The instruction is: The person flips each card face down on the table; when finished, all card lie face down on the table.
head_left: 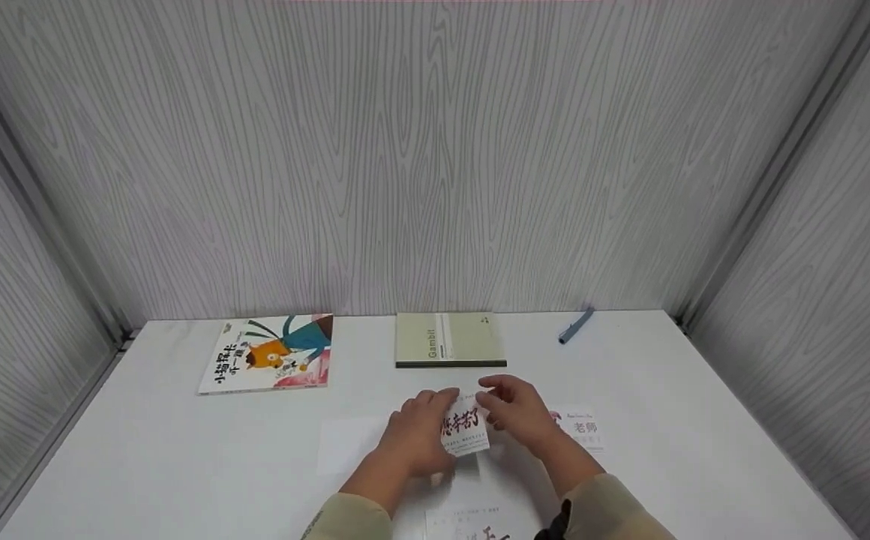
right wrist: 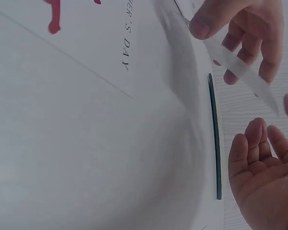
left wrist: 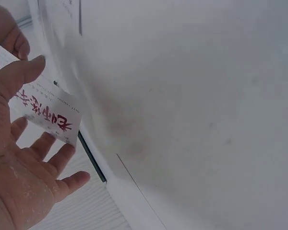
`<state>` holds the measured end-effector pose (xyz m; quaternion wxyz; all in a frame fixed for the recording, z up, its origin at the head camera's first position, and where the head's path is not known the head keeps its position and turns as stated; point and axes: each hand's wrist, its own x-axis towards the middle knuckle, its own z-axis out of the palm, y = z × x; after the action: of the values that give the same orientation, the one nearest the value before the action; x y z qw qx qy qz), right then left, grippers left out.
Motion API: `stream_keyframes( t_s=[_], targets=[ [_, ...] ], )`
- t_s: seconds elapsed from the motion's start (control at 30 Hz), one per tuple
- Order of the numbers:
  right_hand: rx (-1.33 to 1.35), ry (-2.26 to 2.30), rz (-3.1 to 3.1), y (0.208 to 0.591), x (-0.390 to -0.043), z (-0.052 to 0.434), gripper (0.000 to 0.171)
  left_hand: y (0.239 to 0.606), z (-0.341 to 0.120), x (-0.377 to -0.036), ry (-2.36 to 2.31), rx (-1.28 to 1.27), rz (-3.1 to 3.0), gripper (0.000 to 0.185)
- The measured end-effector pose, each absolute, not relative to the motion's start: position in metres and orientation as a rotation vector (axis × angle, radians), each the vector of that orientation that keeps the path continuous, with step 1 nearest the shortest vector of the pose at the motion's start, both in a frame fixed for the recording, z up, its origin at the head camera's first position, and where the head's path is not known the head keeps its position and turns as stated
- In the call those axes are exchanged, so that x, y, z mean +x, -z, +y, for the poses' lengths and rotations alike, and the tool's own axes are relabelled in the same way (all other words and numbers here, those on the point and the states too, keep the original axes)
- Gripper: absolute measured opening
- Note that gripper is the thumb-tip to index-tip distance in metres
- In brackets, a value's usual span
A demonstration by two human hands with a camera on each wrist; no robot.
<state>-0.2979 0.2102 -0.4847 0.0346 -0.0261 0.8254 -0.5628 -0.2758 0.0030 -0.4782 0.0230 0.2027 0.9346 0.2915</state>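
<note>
A small white card (head_left: 466,430) with red brush characters is held just above the white table (head_left: 180,465), in front of me. My right hand (head_left: 511,409) pinches its right edge between thumb and fingers; the right wrist view shows the card (right wrist: 240,72) edge-on in that hand (right wrist: 240,33). My left hand (head_left: 418,433) is at the card's left side. In the left wrist view the left hand (left wrist: 38,158) has its palm spread, straight fingers lying behind the card (left wrist: 49,113) and the thumb by its upper edge.
At the back lie a picture book (head_left: 266,352), a green notebook (head_left: 448,340) and a blue pen (head_left: 576,325). Another printed card (head_left: 583,427) lies right of the hands, a white sheet (head_left: 349,442) left, and one more card (head_left: 480,525) at the front edge. Grey walls surround the table.
</note>
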Motion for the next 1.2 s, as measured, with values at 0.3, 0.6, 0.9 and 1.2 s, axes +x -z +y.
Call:
stream_keyframes(
  t_s=[0.3,0.6,0.9,1.2],
  targets=[
    [-0.34,1.652,2.494,0.493,-0.292,0.214,0.049,0.466,0.0,-0.275,-1.429,0.545,2.62,0.114],
    [-0.567,1.634,2.205,0.487,-0.29,0.214,0.077,0.459,0.0,-0.273,-1.716,0.556,2.393,0.114],
    [-0.597,1.726,2.027,0.482,-0.29,0.214,0.075,0.458,-0.001,-0.276,-1.876,0.522,2.273,0.112],
    [-0.558,1.67,2.102,0.476,-0.288,0.214,0.078,0.457,-0.007,-0.274,-1.933,0.502,2.195,0.104]
  ],
)
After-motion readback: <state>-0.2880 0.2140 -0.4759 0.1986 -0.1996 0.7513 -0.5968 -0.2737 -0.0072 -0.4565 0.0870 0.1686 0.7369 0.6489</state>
